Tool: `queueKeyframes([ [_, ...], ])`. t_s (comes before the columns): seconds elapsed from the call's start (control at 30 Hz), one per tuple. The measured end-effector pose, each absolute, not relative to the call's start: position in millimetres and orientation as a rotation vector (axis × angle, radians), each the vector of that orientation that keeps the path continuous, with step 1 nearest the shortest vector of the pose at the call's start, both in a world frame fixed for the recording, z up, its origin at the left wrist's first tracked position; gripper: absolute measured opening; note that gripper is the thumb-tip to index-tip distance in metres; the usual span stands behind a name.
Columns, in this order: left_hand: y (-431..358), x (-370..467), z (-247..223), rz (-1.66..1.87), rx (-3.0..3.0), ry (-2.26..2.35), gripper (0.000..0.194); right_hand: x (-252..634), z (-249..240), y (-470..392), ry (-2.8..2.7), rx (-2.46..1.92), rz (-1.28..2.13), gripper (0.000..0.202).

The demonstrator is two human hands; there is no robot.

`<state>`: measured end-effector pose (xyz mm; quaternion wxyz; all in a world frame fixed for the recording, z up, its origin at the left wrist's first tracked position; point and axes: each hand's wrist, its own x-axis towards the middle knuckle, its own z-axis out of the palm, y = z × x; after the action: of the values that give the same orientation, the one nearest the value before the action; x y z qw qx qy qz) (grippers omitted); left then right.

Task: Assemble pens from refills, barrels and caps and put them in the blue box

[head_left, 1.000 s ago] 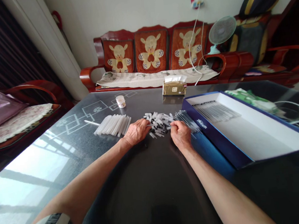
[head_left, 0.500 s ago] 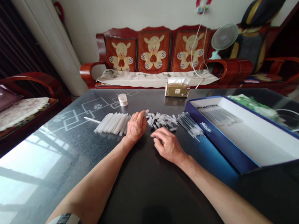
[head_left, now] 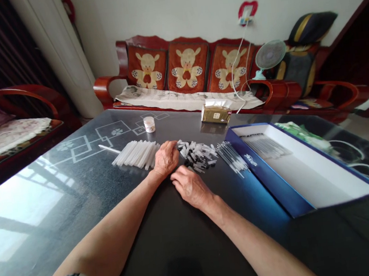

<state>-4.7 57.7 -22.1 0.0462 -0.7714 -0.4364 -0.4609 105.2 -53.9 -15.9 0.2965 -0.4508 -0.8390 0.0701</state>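
Note:
My left hand [head_left: 167, 158] is closed, its fingers curled down between a row of white translucent pen barrels [head_left: 136, 154] and a heap of small black, white and clear pen caps and plugs [head_left: 198, 153]. Whatever it grips is hidden by the fingers. Just in front of it, close to the table, my right hand [head_left: 191, 186] is also closed, thumb and fingers together. I cannot make out anything between them. To the right of the heap lies a bundle of thin dark-and-clear pen refills [head_left: 232, 157], against the side of a blue box.
The blue box [head_left: 293, 166], white inside, stands open at the right with a row of slim pens [head_left: 264, 145] at its far end. Farther back are a small white jar [head_left: 149, 124] and a tissue box [head_left: 216, 112]. White cables [head_left: 359, 150] and a green-white bag lie beyond the box.
My right hand has moved left, from in front of the caps to close beside my left hand. My left hand has drawn slightly back. The view has shifted a little.

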Motion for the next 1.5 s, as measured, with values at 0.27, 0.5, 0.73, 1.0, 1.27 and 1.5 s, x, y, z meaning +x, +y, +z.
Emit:
queueKeyframes([
  [0.27, 32.9, 14.9, -16.1, -0.916, -2.713, -1.162, 0.027, 190.9, -16.8, -57.1, -1.87, -1.405, -0.049, 0.018],
  [0.5, 34.5, 15.5, -20.6, -0.901, -2.799, -1.079, 0.032, 202.1, -25.4, -52.0, -1.82, -1.431, -0.111, 0.018],
  [0.73, 33.3, 16.3, -18.6, -0.934, -2.804, -1.033, 0.025, 247.8, 1.1, -43.2, -1.71, -2.108, -0.313, 0.018],
  [1.0, 35.3, 15.5, -21.1, -0.912, -2.828, -1.006, 0.027, 259.5, 1.2, -31.0, -1.739, -2.317, -0.412, 0.021],
  [1.27, 35.9, 13.7, -20.3, -0.891, -2.859, -1.014, 0.032, 247.8, 7.0, -25.8, -1.36, -1.735, 0.245, 0.023],
  [1.5, 32.6, 14.4, -17.4, -0.937, -2.845, -0.993, 0.026, 207.7, 0.8, -33.0, -0.813, -0.971, 1.186, 0.038],
])
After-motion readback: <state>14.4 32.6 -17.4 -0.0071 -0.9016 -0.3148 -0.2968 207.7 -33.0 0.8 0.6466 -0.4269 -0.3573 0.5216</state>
